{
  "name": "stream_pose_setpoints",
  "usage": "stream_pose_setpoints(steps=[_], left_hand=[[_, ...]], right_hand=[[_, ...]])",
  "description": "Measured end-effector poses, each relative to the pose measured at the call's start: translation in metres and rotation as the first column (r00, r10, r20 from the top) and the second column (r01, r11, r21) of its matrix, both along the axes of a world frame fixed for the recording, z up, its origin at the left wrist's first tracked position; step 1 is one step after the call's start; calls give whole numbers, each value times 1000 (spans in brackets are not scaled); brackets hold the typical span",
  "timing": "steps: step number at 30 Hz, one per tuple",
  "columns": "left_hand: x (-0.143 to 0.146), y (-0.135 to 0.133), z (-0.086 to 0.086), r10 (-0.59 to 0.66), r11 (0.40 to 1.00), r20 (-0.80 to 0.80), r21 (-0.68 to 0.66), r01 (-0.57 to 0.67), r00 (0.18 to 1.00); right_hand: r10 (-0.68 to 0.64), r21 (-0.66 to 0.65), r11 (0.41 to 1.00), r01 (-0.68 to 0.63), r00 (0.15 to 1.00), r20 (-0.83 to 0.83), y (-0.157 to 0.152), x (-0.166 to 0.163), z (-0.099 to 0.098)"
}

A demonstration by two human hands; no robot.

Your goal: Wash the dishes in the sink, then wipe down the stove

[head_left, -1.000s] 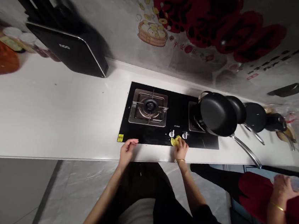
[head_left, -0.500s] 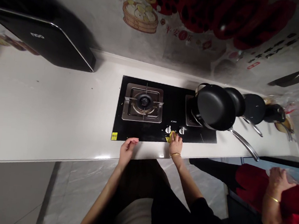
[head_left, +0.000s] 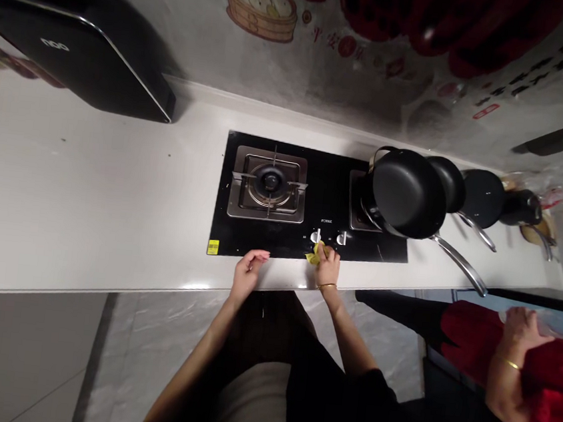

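My right hand (head_left: pixel 328 267) grips a small crumpled yellow cloth (head_left: pixel 313 258), pressed on the black gas cooktop (head_left: pixel 278 241) just in front of its left knob (head_left: pixel 316 236). A second silver knob (head_left: pixel 341 238) sits slightly to the right of it. My left hand (head_left: pixel 249 272) hovers at the cooktop's front edge, fingers loosely curved to the right and nothing visible in them. Behind it is the left burner (head_left: pixel 270 182) with its metal grate. The fingertips of my right hand partly hide the cloth.
A black frying pan (head_left: pixel 407 194) stands over the right burner, its handle (head_left: pixel 461 265) jutting past the counter front. More dark pans (head_left: pixel 481 197) line the right. A black appliance (head_left: pixel 100 64) stands at left on the white counter (head_left: pixel 109 220). A person in red (head_left: pixel 475 332) is at right.
My right hand has shifted the cloth slightly left along the cooktop's front, by the left knob. My left hand has moved a little to the right. The whole view has shifted slightly.
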State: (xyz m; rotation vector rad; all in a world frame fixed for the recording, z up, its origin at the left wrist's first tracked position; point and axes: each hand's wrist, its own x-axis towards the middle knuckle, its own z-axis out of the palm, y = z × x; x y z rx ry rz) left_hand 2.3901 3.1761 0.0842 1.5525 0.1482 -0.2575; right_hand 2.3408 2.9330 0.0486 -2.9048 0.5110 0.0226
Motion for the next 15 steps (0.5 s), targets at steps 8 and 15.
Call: stream_pose_setpoints(steps=[8, 15], left_hand=[[-8, 7, -4, 44, 999, 1, 4, -44, 999], [-3, 12, 3, 55, 998, 18, 25, -56, 998]], right_hand=[[2, 17, 1000, -2, 1000, 3, 46, 7, -8], [217, 165, 962, -219, 976, 33, 96, 17, -7]])
